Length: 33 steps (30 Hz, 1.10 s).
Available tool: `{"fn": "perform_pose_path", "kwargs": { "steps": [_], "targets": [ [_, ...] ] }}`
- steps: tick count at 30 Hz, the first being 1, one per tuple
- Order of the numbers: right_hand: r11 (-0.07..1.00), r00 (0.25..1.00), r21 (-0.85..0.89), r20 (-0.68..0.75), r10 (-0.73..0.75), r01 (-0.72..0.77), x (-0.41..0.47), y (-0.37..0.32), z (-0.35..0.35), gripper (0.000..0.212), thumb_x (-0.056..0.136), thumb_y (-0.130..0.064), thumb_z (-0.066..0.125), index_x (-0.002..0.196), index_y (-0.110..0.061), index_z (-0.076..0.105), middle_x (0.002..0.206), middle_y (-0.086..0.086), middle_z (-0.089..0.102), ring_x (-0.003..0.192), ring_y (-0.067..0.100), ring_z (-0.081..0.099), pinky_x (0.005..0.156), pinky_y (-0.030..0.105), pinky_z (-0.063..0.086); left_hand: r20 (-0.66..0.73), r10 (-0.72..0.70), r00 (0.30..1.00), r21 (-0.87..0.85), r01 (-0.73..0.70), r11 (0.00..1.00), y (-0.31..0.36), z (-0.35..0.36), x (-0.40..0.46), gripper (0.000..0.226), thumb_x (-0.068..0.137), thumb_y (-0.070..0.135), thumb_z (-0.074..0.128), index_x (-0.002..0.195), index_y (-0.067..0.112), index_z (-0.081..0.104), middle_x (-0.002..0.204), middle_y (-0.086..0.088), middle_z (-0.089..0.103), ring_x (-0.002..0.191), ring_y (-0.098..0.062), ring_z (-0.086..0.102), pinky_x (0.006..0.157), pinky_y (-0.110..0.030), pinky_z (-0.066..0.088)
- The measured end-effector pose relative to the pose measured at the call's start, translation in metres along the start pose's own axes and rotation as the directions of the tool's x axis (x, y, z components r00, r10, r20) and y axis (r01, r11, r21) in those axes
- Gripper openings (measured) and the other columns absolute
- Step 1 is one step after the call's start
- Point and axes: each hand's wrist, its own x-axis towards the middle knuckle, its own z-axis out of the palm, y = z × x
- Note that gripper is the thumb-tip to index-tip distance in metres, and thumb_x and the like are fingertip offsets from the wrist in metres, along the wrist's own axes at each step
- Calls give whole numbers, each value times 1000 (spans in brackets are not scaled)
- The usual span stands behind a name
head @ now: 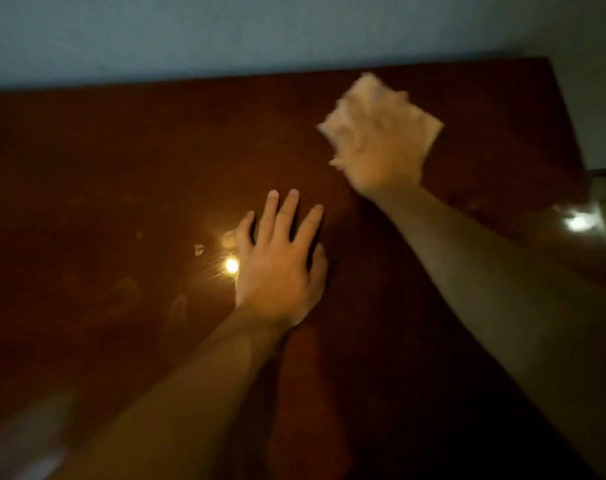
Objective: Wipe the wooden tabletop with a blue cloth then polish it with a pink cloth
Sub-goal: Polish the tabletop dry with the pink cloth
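Note:
The dark reddish-brown wooden tabletop (121, 168) fills most of the view. My right hand (381, 157) presses flat on a pale pink cloth (422, 123) at the far right of the table, near the back edge; both are motion-blurred. The cloth sticks out beyond my fingers. My left hand (280, 261) rests flat on the middle of the table with fingers spread, holding nothing. No blue cloth is in view.
A pale wall (260, 32) runs along the table's back edge. A bright lamp reflection (231, 265) glares beside my left hand, and another reflection (577, 221) shines at the right edge. Faint smudges (128, 292) mark the table's left part.

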Motion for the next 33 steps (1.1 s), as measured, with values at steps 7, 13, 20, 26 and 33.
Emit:
{"fn": "perform_pose_path", "kwargs": {
  "steps": [7, 13, 20, 26, 33],
  "targets": [
    [982, 981, -6, 36, -191, 191, 7, 15, 2, 58, 104, -56, 24, 156, -31, 33, 163, 14, 29, 147, 40, 29, 118, 51, 22, -1, -38, 999, 45, 38, 998, 7, 12, 3, 56, 101, 46, 28, 154, 26, 31, 164, -9, 20, 153, -30, 8, 118, -50, 5],
    [989, 990, 25, 18, 142, -143, 11, 39, 7, 59, 105, -55, 18, 159, -31, 21, 168, 13, 16, 153, 44, 14, 122, 58, 13, 16, -35, 999, 64, 34, 997, 9, 13, 5, 56, 101, 44, 31, 153, 25, 31, 164, -11, 22, 153, -32, 8, 120, -53, 9],
    [971, 974, -110, -53, -219, 213, -39, 57, 10, 55, 103, -43, 32, 151, -17, 38, 155, 23, 34, 141, 49, 32, 113, 54, 34, -11, -43, 999, 51, 43, 998, 10, 14, 4, 56, 101, 44, 31, 154, 26, 31, 164, -10, 22, 153, -31, 8, 121, -53, 8],
    [978, 980, 80, 66, 186, -191, -63, 48, 8, 62, 105, -56, 21, 161, -31, 17, 169, 13, 15, 155, 41, 10, 122, 59, 11, -16, -42, 999, 40, 43, 998, 9, 14, 4, 55, 101, 43, 31, 153, 26, 33, 164, -10, 22, 153, -31, 9, 121, -53, 8],
    [984, 983, 157, 151, -107, 83, -187, 20, 8, 61, 103, -62, 20, 159, -38, 25, 170, 5, 13, 157, 32, 7, 123, 54, 4, -30, -27, 999, 34, 28, 999, 8, 14, 4, 55, 102, 43, 28, 154, 25, 32, 164, -11, 21, 153, -32, 8, 120, -53, 9]
  ]
}}
